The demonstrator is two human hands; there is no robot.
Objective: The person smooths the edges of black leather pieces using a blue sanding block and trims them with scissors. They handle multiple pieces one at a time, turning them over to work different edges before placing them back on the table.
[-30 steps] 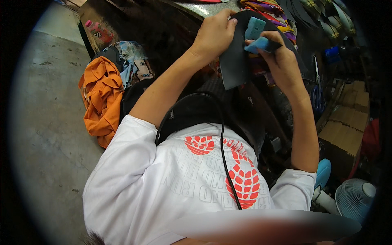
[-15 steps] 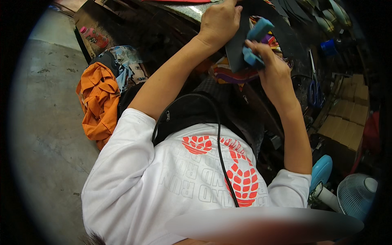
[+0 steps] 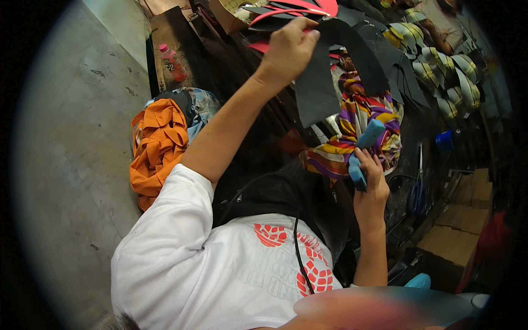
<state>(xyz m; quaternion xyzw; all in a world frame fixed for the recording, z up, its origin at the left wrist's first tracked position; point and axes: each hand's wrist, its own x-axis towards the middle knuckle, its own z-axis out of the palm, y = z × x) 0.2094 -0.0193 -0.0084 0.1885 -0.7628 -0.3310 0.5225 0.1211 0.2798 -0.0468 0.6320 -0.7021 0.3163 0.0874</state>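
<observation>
My left hand (image 3: 290, 50) pinches the top of a dark grey U-shaped sheet piece (image 3: 318, 96) between thumb and fingers. The piece hangs with its two legs toward me, over a crumpled, multicoloured striped cloth (image 3: 379, 107). My right hand (image 3: 372, 184) is closed around a light-blue hand tool (image 3: 370, 134), whose exact kind I cannot make out. The tool lies over the near part of the cloth, apart from the dark piece.
Red and dark cut pieces (image 3: 297, 12) lie at the far edge. Patterned strips (image 3: 462, 82) are piled far right. Blue-handled scissors (image 3: 418, 192) and cardboard (image 3: 454, 231) are at right. Orange cloth (image 3: 159, 146) and a pink bottle (image 3: 173, 63) are at left.
My right hand has drawn the blue tool back toward me, off the dark piece. More of that piece's U shape and the striped cloth now show. The whole view has shifted.
</observation>
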